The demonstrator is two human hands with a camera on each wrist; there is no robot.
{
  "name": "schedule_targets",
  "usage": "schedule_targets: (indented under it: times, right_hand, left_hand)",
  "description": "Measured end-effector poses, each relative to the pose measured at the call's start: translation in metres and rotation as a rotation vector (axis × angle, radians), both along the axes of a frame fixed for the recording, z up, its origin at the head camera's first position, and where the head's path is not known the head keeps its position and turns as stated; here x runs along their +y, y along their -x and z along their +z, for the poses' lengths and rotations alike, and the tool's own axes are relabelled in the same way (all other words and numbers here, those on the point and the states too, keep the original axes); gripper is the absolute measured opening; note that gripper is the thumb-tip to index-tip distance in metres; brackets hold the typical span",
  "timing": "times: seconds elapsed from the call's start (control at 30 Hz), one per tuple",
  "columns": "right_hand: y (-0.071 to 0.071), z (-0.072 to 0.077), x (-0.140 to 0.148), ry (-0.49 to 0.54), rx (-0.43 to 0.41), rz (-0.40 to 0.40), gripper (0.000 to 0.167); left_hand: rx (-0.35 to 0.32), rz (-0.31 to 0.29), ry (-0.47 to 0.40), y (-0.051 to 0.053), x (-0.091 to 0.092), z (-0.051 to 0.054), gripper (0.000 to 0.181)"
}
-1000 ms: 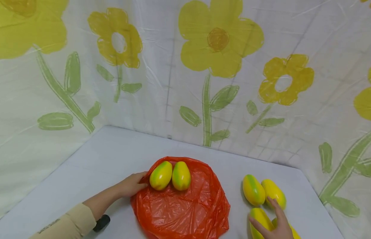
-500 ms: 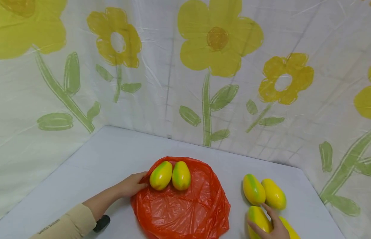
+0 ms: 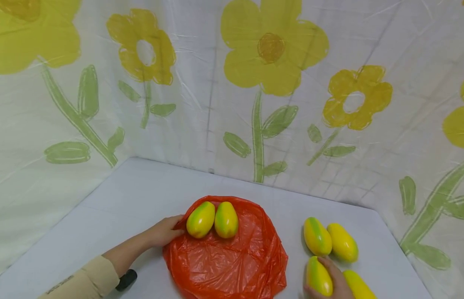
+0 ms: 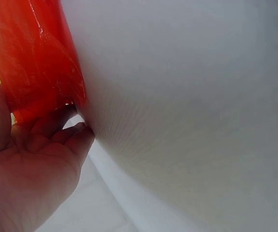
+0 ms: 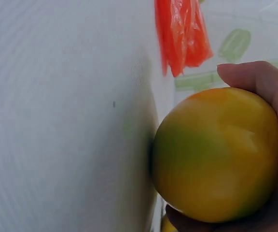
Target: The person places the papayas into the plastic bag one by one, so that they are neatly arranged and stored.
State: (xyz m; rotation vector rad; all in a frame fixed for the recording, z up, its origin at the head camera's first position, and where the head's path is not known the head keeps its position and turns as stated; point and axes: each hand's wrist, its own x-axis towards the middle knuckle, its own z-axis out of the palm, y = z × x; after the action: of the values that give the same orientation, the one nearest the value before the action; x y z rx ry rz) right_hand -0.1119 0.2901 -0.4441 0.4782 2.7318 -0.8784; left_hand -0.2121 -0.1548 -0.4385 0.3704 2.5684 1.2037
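A red plastic bag point(image 3: 232, 265) lies spread with its mouth open on the white table. Two yellow-green papayas point(image 3: 200, 220) rest side by side at its far left part. My left hand point(image 3: 166, 230) holds the bag's left edge; in the left wrist view, thumb and fingers point(image 4: 47, 121) pinch the red plastic. At the right, my right hand point(image 3: 338, 284) grips another papaya point(image 3: 319, 277), thumb on one side and fingers on the other. The right wrist view shows this papaya point(image 5: 216, 154) close to the table surface; whether it touches cannot be told.
Two papayas point(image 3: 317, 236) lie just beyond my right hand, and another papaya point(image 3: 359, 285) is to its right. A black object point(image 3: 127, 279) sits partly hidden by my left sleeve. A flower-printed curtain point(image 3: 217, 104) hangs behind the table point(image 3: 160, 178).
My right hand has come down onto the near-left papaya of the right group and closed around it, shifting it slightly left. The left hand and bag have stayed put.
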Motion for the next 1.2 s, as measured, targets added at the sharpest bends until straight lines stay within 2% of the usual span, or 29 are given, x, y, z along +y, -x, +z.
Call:
schedule_targets:
  times: [0.27,0.47,0.6,0.73,1.2]
  right_hand:
    - [0.0,-0.002,0.0,0.016,-0.033,-0.032,0.12]
    - [0.0,-0.004,0.001,0.024,-0.052,-0.045,0.119]
    - [-0.002,-0.002,0.001,0.039,-0.073,-0.087,0.118]
    - [-0.003,0.002,-0.001,0.035,-0.063,-0.117,0.114]
    - [-0.003,0.022,-0.008,0.015,-0.033,-0.074,0.107]
  left_hand:
    - [-0.007,0.012,-0.003,-0.001,-0.002,-0.001,0.045]
    - [-0.004,0.005,-0.008,-0.002,-0.002,-0.001,0.044]
    - [-0.007,-0.003,-0.009,-0.002,-0.001,-0.001,0.044]
    - [-0.011,-0.008,-0.014,-0.002,-0.001,-0.001,0.044]
    - [-0.007,-0.026,-0.018,-0.001,-0.002,0.001,0.045]
